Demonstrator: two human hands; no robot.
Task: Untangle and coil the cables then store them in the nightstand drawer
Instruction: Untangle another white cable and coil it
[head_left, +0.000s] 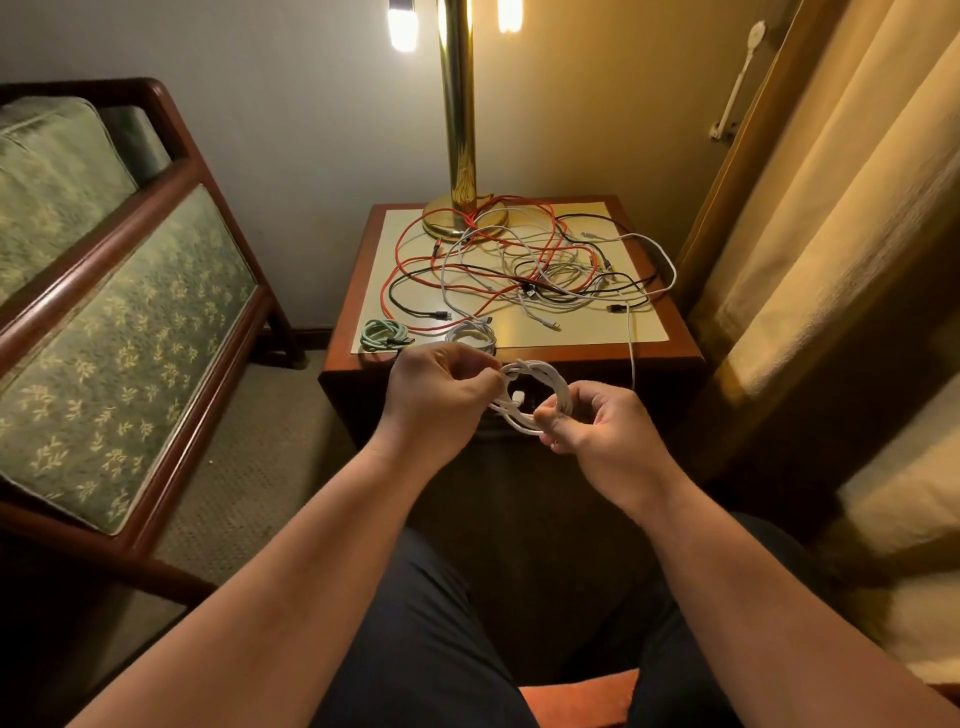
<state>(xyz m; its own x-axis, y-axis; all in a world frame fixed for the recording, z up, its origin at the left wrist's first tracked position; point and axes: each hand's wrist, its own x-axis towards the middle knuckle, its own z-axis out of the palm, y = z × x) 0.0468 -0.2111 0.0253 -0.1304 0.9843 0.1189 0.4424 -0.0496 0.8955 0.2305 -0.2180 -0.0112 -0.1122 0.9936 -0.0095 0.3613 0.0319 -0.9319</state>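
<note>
Landmark: dark wooden nightstand with a cream top (597, 330).
Held cable: a small coil of white cable (556, 387), in the air just in front of the nightstand's front edge.
Left hand (441, 400): fingers curled, pinching the coil's left side.
Right hand (597, 434): thumb and fingers gripping the coil's lower right.
On the nightstand, middle and back: a loose tangle of red, black and white cables (519, 265), looped round the base of a brass lamp (457, 130).
Front left corner: a mint-green coiled cable (384, 333), and beside it a second white coil (470, 335), partly behind the left hand.
Front edge: one white strand (631, 358) hangs over it.
Left of the nightstand: green patterned armchair (104, 312).
Right: beige curtain (831, 208).
Hard to make out: the nightstand's front is dark and partly behind the hands; I cannot tell where the drawer is.
</note>
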